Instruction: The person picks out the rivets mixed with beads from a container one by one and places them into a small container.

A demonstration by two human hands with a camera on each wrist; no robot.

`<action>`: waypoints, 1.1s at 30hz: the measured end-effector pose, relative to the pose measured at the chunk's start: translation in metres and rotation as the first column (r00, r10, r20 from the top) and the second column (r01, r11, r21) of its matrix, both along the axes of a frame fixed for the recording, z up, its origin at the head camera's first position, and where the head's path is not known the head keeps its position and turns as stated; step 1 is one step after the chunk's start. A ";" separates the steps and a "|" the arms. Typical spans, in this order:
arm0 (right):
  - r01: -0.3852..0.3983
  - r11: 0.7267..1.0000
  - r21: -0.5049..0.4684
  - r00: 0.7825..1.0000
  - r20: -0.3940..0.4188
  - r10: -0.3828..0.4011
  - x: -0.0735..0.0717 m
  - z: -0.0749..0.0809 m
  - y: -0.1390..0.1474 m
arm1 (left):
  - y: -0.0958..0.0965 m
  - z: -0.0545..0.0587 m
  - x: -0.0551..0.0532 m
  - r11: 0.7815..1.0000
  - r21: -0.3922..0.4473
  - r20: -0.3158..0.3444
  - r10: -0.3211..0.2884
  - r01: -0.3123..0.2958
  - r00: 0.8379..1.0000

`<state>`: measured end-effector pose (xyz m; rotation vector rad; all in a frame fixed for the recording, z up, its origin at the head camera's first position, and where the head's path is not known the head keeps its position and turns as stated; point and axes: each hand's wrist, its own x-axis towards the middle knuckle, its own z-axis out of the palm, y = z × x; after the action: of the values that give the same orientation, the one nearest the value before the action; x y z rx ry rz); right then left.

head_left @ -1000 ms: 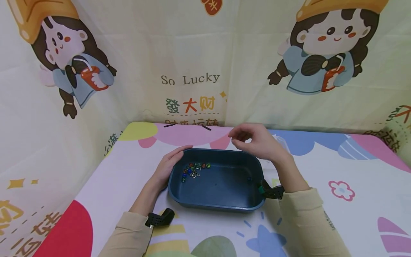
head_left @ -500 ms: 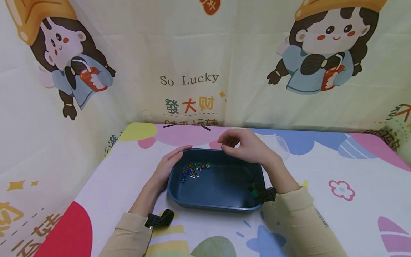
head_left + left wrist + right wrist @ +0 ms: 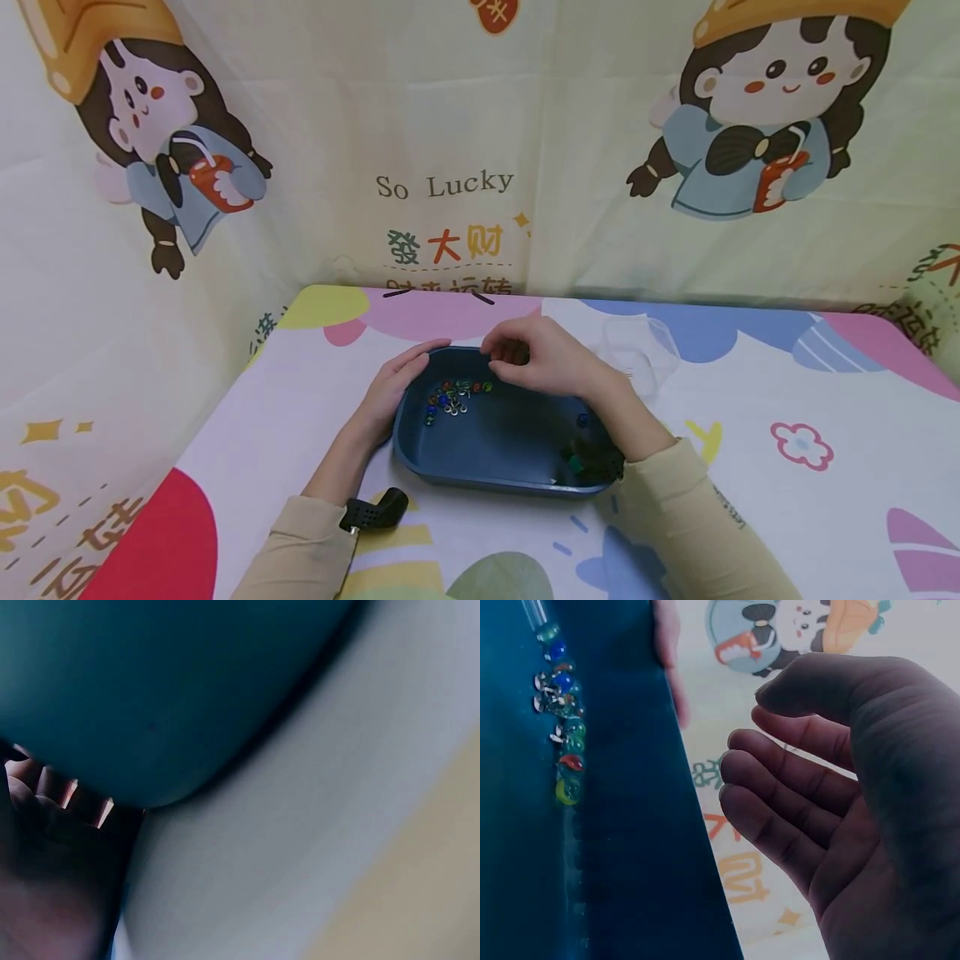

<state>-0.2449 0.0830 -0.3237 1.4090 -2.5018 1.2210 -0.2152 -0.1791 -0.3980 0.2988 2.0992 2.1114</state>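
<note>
A dark blue plastic tub (image 3: 495, 486) stands on the table. Against its left end rests my left hand (image 3: 390, 392), fingers extended along the outer wall near the rim. In the left wrist view, part of that hand (image 3: 52, 847) shows in shadow beside the tub (image 3: 165, 697). Over the far rim, my right hand (image 3: 543, 354) hovers with loosely bent fingers; the right wrist view shows nothing in its palm. Inside the tub's left part lie several glass marbles (image 3: 443, 400) beside small shiny metal pieces (image 3: 453, 408). One dark blue marble (image 3: 582, 420) sits at the right.
Behind my right forearm, a clear plastic container (image 3: 648, 350) stands on the table. A printed cloth (image 3: 750, 517) covers the tabletop, and a patterned curtain (image 3: 577, 167) hangs behind it. Black wrist cameras sit on both arms; the right one (image 3: 596, 462) overlaps the tub.
My right hand has moved left and slightly nearer along the tub's far rim, uncovering the clear container. The left hand, tub and marbles stay in place.
</note>
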 end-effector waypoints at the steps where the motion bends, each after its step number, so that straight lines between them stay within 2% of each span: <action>1: -0.005 1.000 0.001 1.000 -0.002 0.005 0.000 0.000 -0.001 | 0.000 0.000 0.000 1.000 0.000 0.001 0.002 -0.002 1.000; 9: -0.030 0.999 0.025 1.000 0.006 0.030 0.002 -0.003 -0.010 | -0.003 0.002 0.003 1.000 0.005 0.018 0.008 -0.008 1.000; 18: -0.033 0.999 0.017 0.999 0.029 0.032 0.002 -0.008 -0.011 | -0.003 0.002 0.002 0.999 0.030 0.012 -0.024 0.024 1.000; 28: -0.066 0.998 0.022 0.996 0.064 0.065 0.001 -0.014 -0.019 | -0.002 0.003 0.001 0.999 0.023 -0.003 -0.029 0.029 1.000; 33: -0.079 0.996 0.030 0.996 0.052 0.077 0.000 -0.019 -0.021 | -0.001 0.003 0.001 0.999 0.026 0.025 -0.019 0.018 1.000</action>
<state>-0.2454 0.0619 -0.3426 1.5162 -2.5333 1.2502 -0.2142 -0.1796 -0.3954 0.2917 2.0486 2.1224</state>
